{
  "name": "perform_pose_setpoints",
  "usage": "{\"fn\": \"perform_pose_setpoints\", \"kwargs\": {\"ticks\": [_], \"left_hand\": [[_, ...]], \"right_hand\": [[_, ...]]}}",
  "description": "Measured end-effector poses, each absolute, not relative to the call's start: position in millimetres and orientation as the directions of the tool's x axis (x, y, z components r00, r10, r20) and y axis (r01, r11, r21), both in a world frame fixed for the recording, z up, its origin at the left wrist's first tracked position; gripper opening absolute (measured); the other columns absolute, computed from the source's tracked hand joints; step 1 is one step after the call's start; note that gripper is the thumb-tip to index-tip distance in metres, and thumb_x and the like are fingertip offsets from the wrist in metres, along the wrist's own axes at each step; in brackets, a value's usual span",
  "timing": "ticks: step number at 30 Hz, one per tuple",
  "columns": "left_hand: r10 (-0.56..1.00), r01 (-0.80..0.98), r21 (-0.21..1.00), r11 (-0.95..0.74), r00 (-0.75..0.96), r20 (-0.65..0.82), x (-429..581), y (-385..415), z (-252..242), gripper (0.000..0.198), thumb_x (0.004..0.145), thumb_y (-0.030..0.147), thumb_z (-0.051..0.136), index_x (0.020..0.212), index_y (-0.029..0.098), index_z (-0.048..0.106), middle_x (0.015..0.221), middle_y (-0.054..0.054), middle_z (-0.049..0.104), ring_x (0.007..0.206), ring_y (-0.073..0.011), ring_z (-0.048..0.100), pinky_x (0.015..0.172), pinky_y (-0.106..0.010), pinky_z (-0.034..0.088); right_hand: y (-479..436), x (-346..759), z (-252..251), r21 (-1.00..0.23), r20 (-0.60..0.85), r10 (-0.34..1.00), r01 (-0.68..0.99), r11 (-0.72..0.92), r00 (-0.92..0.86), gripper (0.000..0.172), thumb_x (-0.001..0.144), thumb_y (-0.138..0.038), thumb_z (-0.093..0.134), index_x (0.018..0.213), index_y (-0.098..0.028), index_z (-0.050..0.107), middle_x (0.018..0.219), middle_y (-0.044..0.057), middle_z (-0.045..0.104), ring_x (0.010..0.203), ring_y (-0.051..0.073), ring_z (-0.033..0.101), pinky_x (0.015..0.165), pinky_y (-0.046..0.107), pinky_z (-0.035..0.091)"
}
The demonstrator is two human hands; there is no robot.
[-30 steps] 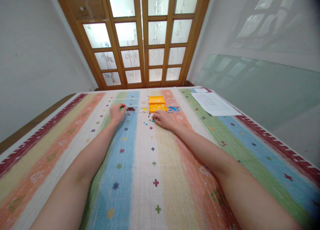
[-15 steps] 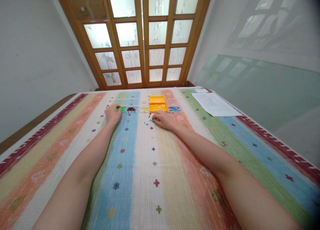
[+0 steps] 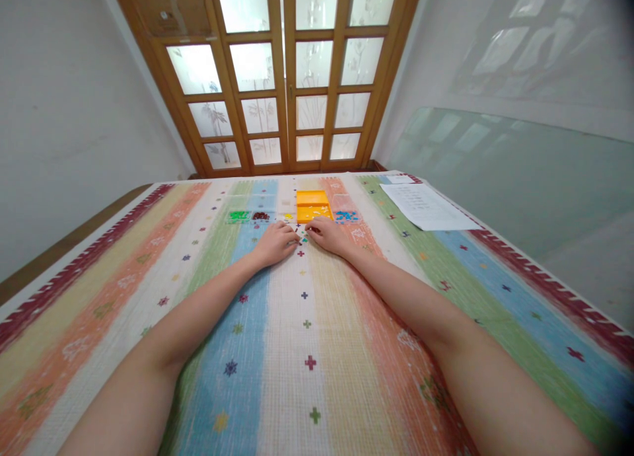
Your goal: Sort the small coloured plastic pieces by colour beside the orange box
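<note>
My left hand point(image 3: 277, 243) rests on the tablecloth with its fingers closed near the small loose pieces point(image 3: 304, 240). Facing it, a short gap away, my right hand point(image 3: 325, 235) also has its fingertips pinched together. Whatever either hand holds is too small to make out. Just beyond them lies an open orange box point(image 3: 314, 211) with small pale pieces in it. Clear boxes stand in a row beside it: one with green pieces point(image 3: 240, 215), one with dark brown pieces point(image 3: 260, 216), one with a few yellow pieces point(image 3: 288, 216), and one with blue pieces point(image 3: 346, 216) on the right.
A striped tablecloth point(image 3: 238, 383) covers the table. Printed paper sheets point(image 3: 421, 206) lie at the back right. Behind the table are wooden doors with glass panes point(image 3: 290, 92). A pale glass panel point(image 3: 510, 178) leans by the right wall.
My left hand has left the box of green pieces and come right and nearer, up to the loose pieces by my right hand. My right hand has shifted only slightly.
</note>
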State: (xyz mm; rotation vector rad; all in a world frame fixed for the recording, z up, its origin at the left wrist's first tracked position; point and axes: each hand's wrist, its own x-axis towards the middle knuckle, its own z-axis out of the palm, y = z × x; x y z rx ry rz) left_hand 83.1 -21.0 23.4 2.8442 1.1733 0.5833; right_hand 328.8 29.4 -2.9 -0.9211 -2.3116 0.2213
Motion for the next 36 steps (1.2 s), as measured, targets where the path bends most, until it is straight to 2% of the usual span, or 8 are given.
{"fn": "perform_pose_setpoints", "kwargs": {"ticks": [10,13,16,21,27,33,36], "left_hand": [[0.648,0.677,-0.011,-0.736,0.709,0.279,103,-41,32,0.022,0.103,0.031,0.055,0.113,0.024,0.073,0.108,-0.009,0.072,0.109,-0.0287,0.058,0.098,-0.046,0.043],[0.604,0.634,-0.015,-0.774,0.744,0.286,109,-46,31,0.028,0.105,0.035,0.054,0.125,0.026,0.070,0.118,-0.008,0.072,0.115,-0.0282,0.058,0.100,-0.045,0.044],[0.529,0.554,-0.010,-0.832,0.799,0.286,115,-50,29,0.030,0.107,0.035,0.050,0.128,0.027,0.070,0.127,-0.007,0.071,0.123,-0.0274,0.056,0.104,-0.045,0.044],[0.492,0.520,-0.030,-0.854,0.824,0.281,119,-50,27,0.029,0.108,0.035,0.051,0.123,0.027,0.074,0.117,-0.008,0.074,0.119,-0.0263,0.059,0.102,-0.044,0.046],[0.447,0.489,-0.091,-0.868,0.847,0.287,121,-53,26,0.027,0.108,0.033,0.051,0.120,0.024,0.073,0.116,-0.009,0.071,0.110,-0.0244,0.063,0.094,-0.040,0.048],[0.440,0.479,-0.121,-0.870,0.862,0.250,124,-55,29,0.020,0.105,0.026,0.054,0.101,0.021,0.073,0.102,-0.007,0.071,0.098,-0.0219,0.065,0.087,-0.037,0.046],[0.438,0.473,-0.111,-0.874,0.866,0.243,124,-55,30,0.019,0.104,0.024,0.054,0.098,0.021,0.073,0.101,-0.006,0.072,0.097,-0.0212,0.066,0.086,-0.036,0.045]], "right_hand": [[29,326,-6,-0.335,0.513,0.658,0.577,0.745,-0.552,0.016,0.097,-0.019,0.060,0.098,-0.021,0.075,0.099,0.007,0.073,0.094,0.022,0.063,0.084,0.032,0.045],[30,327,-6,-0.335,0.521,0.660,0.582,0.741,-0.542,0.014,0.098,-0.020,0.061,0.096,-0.020,0.075,0.096,0.007,0.073,0.092,0.021,0.063,0.083,0.032,0.045],[30,327,-6,-0.338,0.525,0.659,0.578,0.743,-0.539,0.014,0.098,-0.019,0.061,0.097,-0.020,0.075,0.096,0.007,0.074,0.092,0.021,0.063,0.082,0.031,0.045],[29,326,-5,-0.346,0.518,0.670,0.586,0.732,-0.531,0.015,0.099,-0.018,0.061,0.097,-0.020,0.076,0.097,0.007,0.074,0.092,0.021,0.063,0.082,0.032,0.046],[29,326,-4,-0.350,0.522,0.668,0.581,0.735,-0.530,0.016,0.099,-0.019,0.060,0.097,-0.020,0.076,0.097,0.007,0.074,0.091,0.021,0.063,0.082,0.032,0.045],[31,325,-7,-0.346,0.521,0.669,0.585,0.733,-0.530,0.017,0.098,-0.018,0.060,0.095,-0.020,0.076,0.095,0.006,0.074,0.088,0.020,0.062,0.080,0.031,0.044],[32,325,-8,-0.351,0.523,0.669,0.582,0.733,-0.528,0.017,0.098,-0.018,0.059,0.094,-0.020,0.076,0.094,0.006,0.075,0.087,0.020,0.063,0.078,0.030,0.043]]}}
